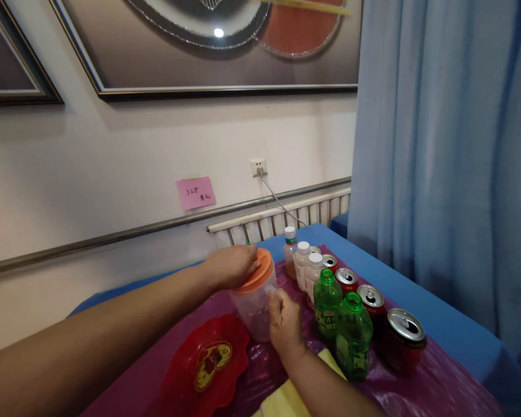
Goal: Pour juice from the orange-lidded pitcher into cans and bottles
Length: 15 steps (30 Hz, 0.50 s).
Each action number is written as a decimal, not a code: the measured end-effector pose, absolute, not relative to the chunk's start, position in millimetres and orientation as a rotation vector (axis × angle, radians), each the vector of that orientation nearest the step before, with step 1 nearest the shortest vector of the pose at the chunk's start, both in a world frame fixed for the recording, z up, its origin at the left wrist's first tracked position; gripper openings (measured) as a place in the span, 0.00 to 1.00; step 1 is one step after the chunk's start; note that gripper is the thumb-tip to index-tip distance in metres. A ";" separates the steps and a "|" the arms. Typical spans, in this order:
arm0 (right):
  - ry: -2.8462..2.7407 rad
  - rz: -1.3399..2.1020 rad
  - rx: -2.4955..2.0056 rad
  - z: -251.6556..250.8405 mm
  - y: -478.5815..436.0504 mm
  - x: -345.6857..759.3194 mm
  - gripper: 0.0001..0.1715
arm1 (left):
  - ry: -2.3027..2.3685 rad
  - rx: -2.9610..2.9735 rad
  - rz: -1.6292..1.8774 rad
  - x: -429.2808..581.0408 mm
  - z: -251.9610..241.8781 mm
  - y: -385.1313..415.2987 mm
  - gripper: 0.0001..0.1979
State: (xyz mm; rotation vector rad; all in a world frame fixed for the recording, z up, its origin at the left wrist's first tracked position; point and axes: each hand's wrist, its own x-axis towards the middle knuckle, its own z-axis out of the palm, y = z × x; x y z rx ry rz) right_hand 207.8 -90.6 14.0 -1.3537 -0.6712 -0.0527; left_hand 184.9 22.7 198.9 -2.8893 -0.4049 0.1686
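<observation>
Left hand (pixel 234 265) presses on the round orange lid (pixel 260 271); right hand (pixel 284 321) grips the clear plastic jug (pixel 254 313), steadying it.

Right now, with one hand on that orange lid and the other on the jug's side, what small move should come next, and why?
Probably press or turn the orange lid level: it sits tilted on the clear jug. The left hand covers it and the right hand steadies the handle side.
</observation>
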 end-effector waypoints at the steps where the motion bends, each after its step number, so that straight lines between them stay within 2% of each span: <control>1: -0.669 -0.058 -1.355 13.9 -90.3 208.1 0.26 | -0.409 -2.900 0.166 183.7 197.8 23.3 0.14; 5: -0.657 -0.080 -1.373 12.8 -88.8 211.0 0.26 | -0.407 -2.972 0.135 184.1 195.9 26.9 0.10; 11: -0.669 -0.059 -1.376 12.7 -89.6 214.0 0.28 | -0.563 -3.165 -0.053 183.2 228.3 40.2 0.16; 13: -0.669 -0.062 -1.387 13.3 -91.0 214.1 0.29 | -0.686 -3.443 -0.230 171.7 238.1 47.2 0.18; 15: -0.667 -0.073 -1.399 13.7 -93.5 213.9 0.29 | -0.898 -3.723 -0.565 148.9 235.8 53.4 0.18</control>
